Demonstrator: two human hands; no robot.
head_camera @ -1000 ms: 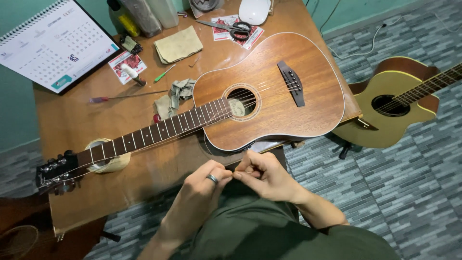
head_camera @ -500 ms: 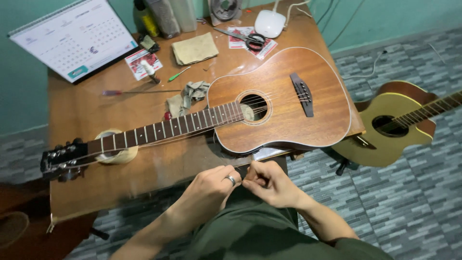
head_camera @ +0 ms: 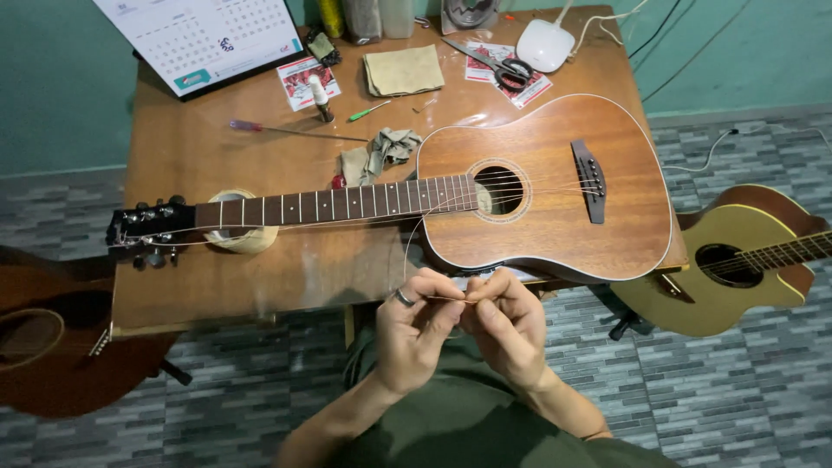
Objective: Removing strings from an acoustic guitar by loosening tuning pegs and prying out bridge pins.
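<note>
hands [head_camera: 459, 325] lifted nearer table edge [head_camera: 260, 316].

The guitar [head_camera: 555, 199] is brown with a dark neck. The table [head_camera: 217, 165] is brown too. The wall [head_camera: 52, 87] is green. The floor [head_camera: 745, 390] has grey brick stripes. Another guitar [head_camera: 737, 260] is yellow with a brown edge

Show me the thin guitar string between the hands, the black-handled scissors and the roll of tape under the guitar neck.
thin guitar string [head_camera: 449, 300], head view, stretch between both hands.
black-handled scissors [head_camera: 511, 73], head view, handle loops.
roll of tape [head_camera: 251, 242], head view, front rim.
</note>
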